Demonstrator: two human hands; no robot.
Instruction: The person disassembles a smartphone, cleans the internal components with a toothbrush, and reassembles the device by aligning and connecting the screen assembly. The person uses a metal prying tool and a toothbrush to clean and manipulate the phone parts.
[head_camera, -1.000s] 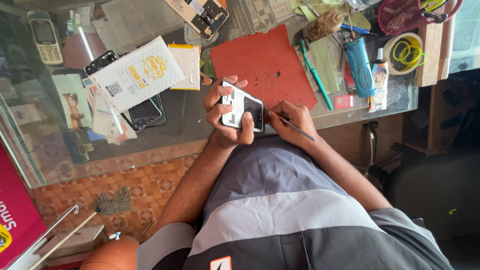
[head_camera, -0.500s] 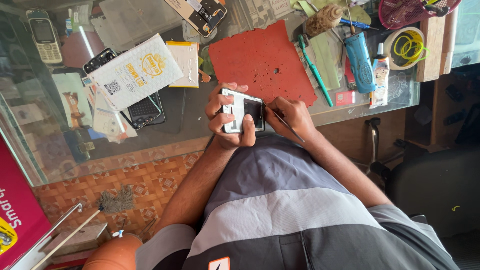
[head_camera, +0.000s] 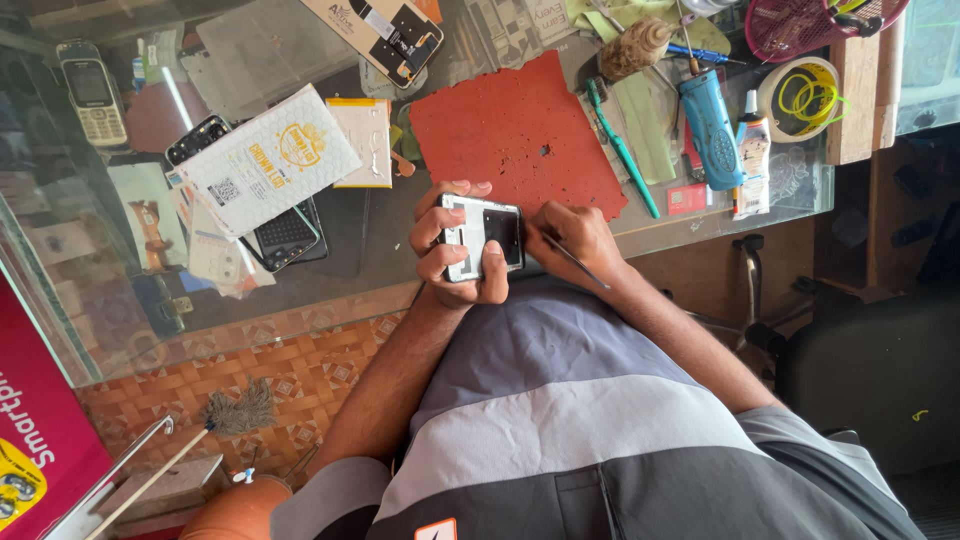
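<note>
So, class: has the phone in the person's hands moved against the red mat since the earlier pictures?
No. The phone sits just below the red mat's lower edge, as before, gripped by the left hand.

phone (head_camera: 482, 235) edges hidden under hands, thin tool's (head_camera: 572, 260) tip perhaps touching it, pink basket (head_camera: 815, 22) cut off

A glass-topped counter (head_camera: 300, 285) reflects daylight above a floor of orange patterned tiles (head_camera: 290, 375), with a black chair (head_camera: 880, 370) in shadow beside dark wooden panelling (head_camera: 700, 270).
</note>
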